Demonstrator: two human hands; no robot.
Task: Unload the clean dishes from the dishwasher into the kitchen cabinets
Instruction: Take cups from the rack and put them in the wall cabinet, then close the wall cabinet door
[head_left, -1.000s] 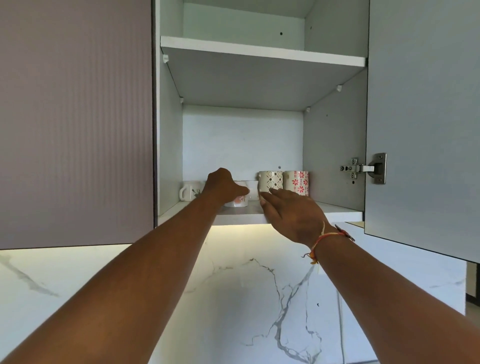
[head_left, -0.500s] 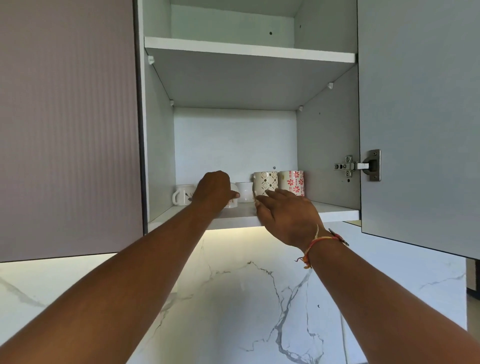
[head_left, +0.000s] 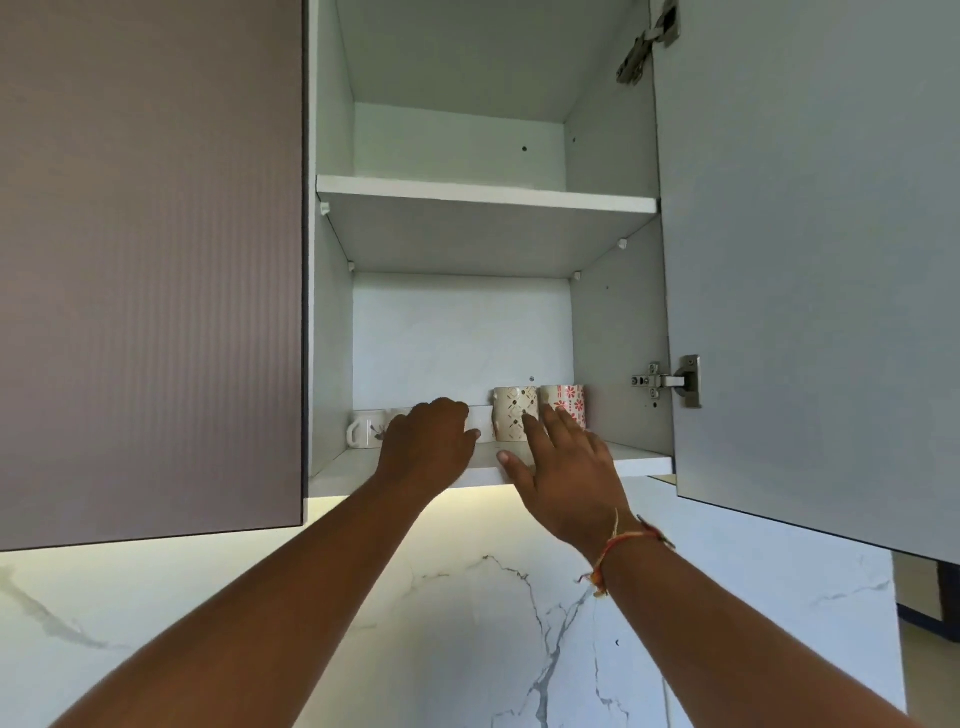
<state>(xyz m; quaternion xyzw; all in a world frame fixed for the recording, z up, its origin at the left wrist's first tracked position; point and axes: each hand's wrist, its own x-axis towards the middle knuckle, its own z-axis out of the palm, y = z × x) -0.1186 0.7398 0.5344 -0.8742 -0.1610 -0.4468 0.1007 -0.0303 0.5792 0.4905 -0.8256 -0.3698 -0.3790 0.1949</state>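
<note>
The open wall cabinet has a lower shelf (head_left: 639, 460) with a row of mugs along its back. A white mug with a handle (head_left: 365, 429) stands at the left. A cream diamond-patterned mug (head_left: 511, 410) and a red-flowered mug (head_left: 569, 402) stand at the right. My left hand (head_left: 426, 444) is curled over a white cup (head_left: 482, 427) on the shelf, and the hand hides most of it. My right hand (head_left: 566, 470) is spread at the shelf's front edge. Its fingertips touch the fronts of the two patterned mugs.
The upper shelf (head_left: 488, 195) holds nothing I can see. The cabinet door (head_left: 810, 270) stands open at the right on its hinge (head_left: 670, 382). A closed ribbed door (head_left: 150, 260) is at the left. A lit marble backsplash (head_left: 467, 613) runs below.
My left hand has pushed deeper onto the shelf over the white cup. My right hand's fingers have reached forward and up against the patterned mugs. The view has tilted upward.
</note>
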